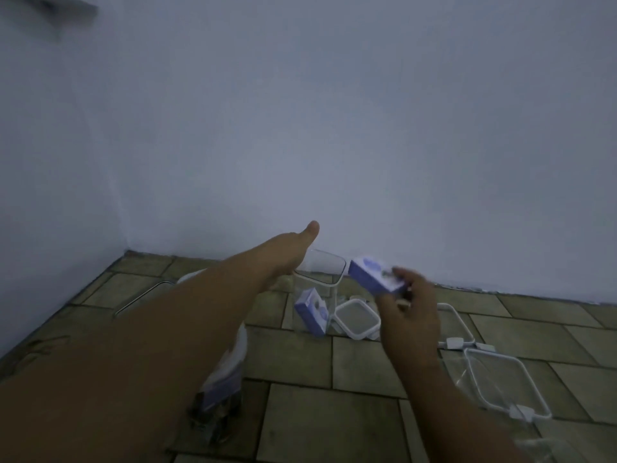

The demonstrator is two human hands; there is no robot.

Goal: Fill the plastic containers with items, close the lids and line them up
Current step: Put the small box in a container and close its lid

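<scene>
A tall clear plastic container (pixel 329 282) stands open on the tiled floor near the wall, with a small purple-and-white box (pixel 312 310) inside it. My left hand (pixel 290 253) is at its left rim, thumb pointing up; its fingers are hidden. My right hand (pixel 405 307) grips a second purple-and-white box (pixel 374 275), tilted, just right of the container's mouth. A white-rimmed lid (pixel 357 319) lies on the floor behind my right hand.
Two more white-rimmed clear lids (pixel 507 385) with clips lie at the right. A white round tub (pixel 238 359) with dark items sits under my left forearm. A metal rod (pixel 140 295) lies at the left. The pale wall (pixel 334 128) is close behind.
</scene>
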